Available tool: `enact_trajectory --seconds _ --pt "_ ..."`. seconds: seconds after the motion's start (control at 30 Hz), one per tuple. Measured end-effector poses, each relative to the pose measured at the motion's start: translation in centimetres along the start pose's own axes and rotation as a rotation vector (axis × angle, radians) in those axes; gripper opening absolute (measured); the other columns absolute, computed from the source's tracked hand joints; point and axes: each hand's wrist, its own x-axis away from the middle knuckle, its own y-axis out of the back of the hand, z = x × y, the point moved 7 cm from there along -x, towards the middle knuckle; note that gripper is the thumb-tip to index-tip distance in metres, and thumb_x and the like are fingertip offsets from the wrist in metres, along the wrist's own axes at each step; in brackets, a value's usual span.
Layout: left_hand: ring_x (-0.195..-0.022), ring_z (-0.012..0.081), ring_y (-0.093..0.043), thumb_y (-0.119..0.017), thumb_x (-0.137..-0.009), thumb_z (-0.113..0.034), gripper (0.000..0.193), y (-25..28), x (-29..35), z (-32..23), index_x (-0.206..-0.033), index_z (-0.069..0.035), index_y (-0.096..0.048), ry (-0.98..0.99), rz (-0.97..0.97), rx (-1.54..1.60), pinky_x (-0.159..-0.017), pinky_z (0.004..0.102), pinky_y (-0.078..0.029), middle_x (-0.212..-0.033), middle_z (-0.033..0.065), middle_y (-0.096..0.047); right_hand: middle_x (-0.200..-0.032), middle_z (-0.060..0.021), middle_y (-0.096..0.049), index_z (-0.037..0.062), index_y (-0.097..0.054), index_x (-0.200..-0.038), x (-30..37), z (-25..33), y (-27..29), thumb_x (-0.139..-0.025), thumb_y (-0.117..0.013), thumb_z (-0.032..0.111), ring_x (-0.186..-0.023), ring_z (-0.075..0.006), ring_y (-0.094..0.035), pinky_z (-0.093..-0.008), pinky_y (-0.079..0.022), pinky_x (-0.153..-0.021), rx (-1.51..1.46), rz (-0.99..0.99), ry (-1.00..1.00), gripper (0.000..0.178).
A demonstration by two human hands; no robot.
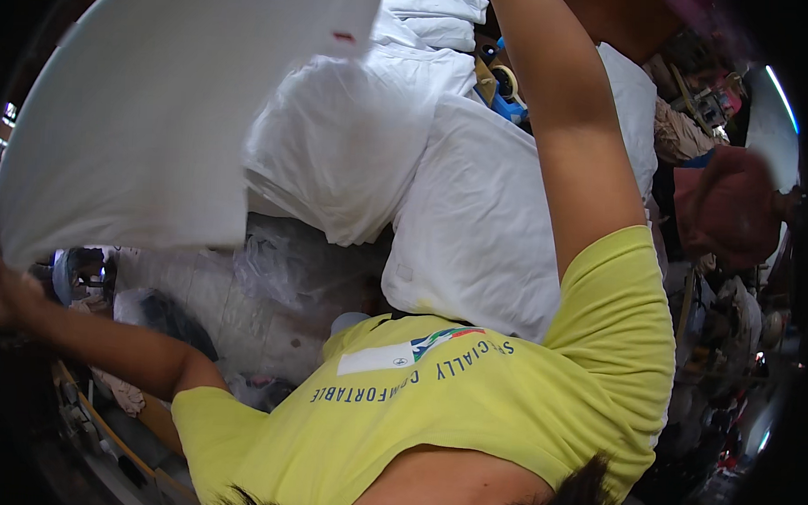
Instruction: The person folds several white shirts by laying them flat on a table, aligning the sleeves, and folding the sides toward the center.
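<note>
A large white garment [160, 110], apparently a shirt, is spread in the air across the upper left, with a small red tag near its right side. My left hand [7, 288] is stretched out to the far left and closed on the garment's lower corner; the fingers are partly dark and blurred. From the right shoulder my right arm reaches up past the top edge, so the right hand is out of sight. Below the raised cloth, more white garments [477, 210] lie spread and overlapping in front of me.
A tape roll [505, 81] in a blue dispenser sits beside the white garments, behind my right arm. Clear plastic bags [283, 266] lie low at the left. At the far right is another person in a reddish top [726, 206], among cluttered goods.
</note>
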Motion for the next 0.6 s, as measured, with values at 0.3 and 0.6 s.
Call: enact_trajectory --seconds 0.3,0.6 --pt "-0.068 0.0151 -0.052 -0.066 -0.075 -0.007 0.009 -13.1 22.4 -14.4 -0.08 -0.005 -0.059 -0.21 0.5 0.214 -0.057 0.0253 -0.038 -0.073 0.004 -0.056 -0.08 -0.0065 -0.06 0.0036 -0.057 -0.092 3.0 -14.4 24.5 -0.077 -0.061 0.012 -0.07 -0.0162 -0.058 -0.0287 -0.051 -0.069 0.308 -0.222 -0.396 0.018" --pt "-0.074 0.0125 -0.053 -0.065 -0.073 -0.005 0.014 -23.6 47.5 -9.6 -0.086 -0.003 -0.061 0.314 1.233 0.392 -0.067 0.025 -0.043 -0.079 0.0041 -0.056 -0.078 -0.007 -0.059 0.0079 -0.059 -0.087 20.7 -11.5 28.9 -0.066 -0.069 0.014 -0.074 -0.0213 -0.058 -0.0312 -0.046 -0.066 1.013 -0.349 -0.072 0.024"
